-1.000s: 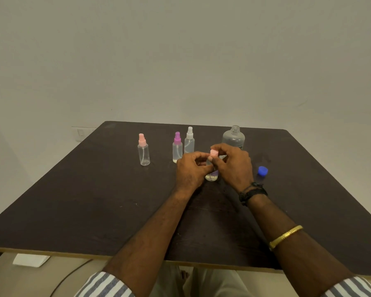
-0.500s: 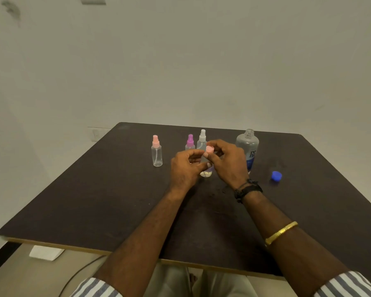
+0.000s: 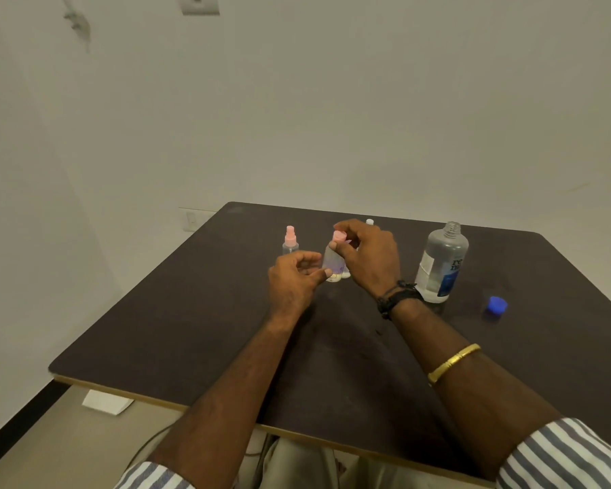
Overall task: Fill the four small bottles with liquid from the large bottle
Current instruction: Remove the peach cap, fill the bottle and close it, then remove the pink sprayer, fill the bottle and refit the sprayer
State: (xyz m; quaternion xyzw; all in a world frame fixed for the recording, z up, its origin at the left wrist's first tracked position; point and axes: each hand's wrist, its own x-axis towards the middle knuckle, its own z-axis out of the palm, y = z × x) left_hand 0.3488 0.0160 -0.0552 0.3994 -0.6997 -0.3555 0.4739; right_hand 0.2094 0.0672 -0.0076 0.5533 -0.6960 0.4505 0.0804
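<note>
Grip matters: my right hand (image 3: pixel 371 257) pinches the pink cap (image 3: pixel 339 236) of the small bottle (image 3: pixel 332 262), my left hand (image 3: pixel 291 282) sits loosely curled beside its base, so I'd brace it before twisting.

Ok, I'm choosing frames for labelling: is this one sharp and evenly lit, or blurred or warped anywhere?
Head view: dim, warm, even light, no glare; the held small bottle is softly blurred; the large bottle shows a half-legible label; wide-angle lens splays the table.

Matt dark table (image 3: pixel 198 312), clear glossy plastic large bottle (image 3: pixel 441 262), glossy blue plastic cap (image 3: pixel 497 305)
</note>
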